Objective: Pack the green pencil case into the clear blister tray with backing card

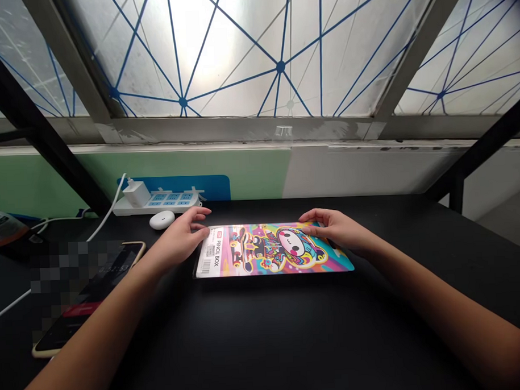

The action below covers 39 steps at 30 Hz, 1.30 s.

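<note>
A colourful pencil box (268, 249) with a cartoon figure and a white label at its left end lies flat on the black table (269, 337). At the box's upper left corner is my left hand (185, 234), its fingers apart and the thumb by the label edge. My right hand (331, 226) is at the upper right part of the box, with its thumb on the printed face and the fingers at the far edge.
A phone (93, 297) lies at the left, beside my left forearm. Behind my left hand are a white earbud case (162, 220) and a white power strip (170, 202) with a charger (136, 193). A dark container (7, 229) stands at the far left.
</note>
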Motion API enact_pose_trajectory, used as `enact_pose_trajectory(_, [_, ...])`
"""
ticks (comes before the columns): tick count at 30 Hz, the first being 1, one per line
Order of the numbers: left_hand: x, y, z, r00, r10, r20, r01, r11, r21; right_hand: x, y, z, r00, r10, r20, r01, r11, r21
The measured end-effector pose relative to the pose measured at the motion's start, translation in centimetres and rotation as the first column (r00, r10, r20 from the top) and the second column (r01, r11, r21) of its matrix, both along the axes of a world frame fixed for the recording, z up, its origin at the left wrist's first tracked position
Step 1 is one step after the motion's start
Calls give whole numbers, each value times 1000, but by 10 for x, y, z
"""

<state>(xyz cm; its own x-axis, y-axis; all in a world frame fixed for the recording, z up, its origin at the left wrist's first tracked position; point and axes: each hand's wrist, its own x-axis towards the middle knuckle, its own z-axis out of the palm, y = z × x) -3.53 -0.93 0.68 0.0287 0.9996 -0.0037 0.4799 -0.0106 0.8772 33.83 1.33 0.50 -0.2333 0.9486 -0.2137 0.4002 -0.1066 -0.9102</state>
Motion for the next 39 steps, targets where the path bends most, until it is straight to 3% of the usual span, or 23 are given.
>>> enact_pose_trajectory(3, [-7, -2, 0, 989, -84, -120, 72, 992, -102, 3, 1, 0, 999, 19, -37, -19, 1000, -10])
enact_pose_trajectory(7, [-5, -4, 1, 987, -66, -148, 57, 996, -63, 4, 1, 1, 999, 45, 11, -45, 999, 13])
enact_pose_trajectory(11, [-3, -5, 4, 990, -50, -132, 48, 999, -22, 8, 1, 3, 995, 61, 77, -63, 998, 25])
enact_pose_trajectory(18, [0, -7, 5, 996, -56, -63, 54, 998, -27, 21, 4, 10, 981, 196, -9, -196, 980, -29])
enact_pose_trajectory(26, [1, -5, 5, 995, -40, -87, 39, 999, -13, 15, 2, 13, 949, 244, 198, -245, 969, -19])
enact_pose_trajectory(28, [-3, -3, 3, 988, -11, -157, 19, 999, 48, 11, 0, 12, 926, 196, 324, -228, 972, 63])
enact_pose_trajectory(30, [-6, -1, 1, 969, 25, -247, 1, 994, 105, 4, -6, 11, 873, 68, 482, -229, 932, 282])
enact_pose_trajectory(33, [-8, -1, -2, 954, 67, -294, -21, 987, 158, -17, -23, 12, 798, -61, 599, -348, 765, 542])
enact_pose_trajectory(35, [-7, -3, -2, 960, 74, -270, -29, 985, 170, -37, -40, 13, 761, 27, 649, -465, 721, 514])
enact_pose_trajectory(39, [-8, -4, 1, 975, 53, -217, -26, 992, 127, -63, -65, 13, 646, 230, 728, -605, 735, 305])
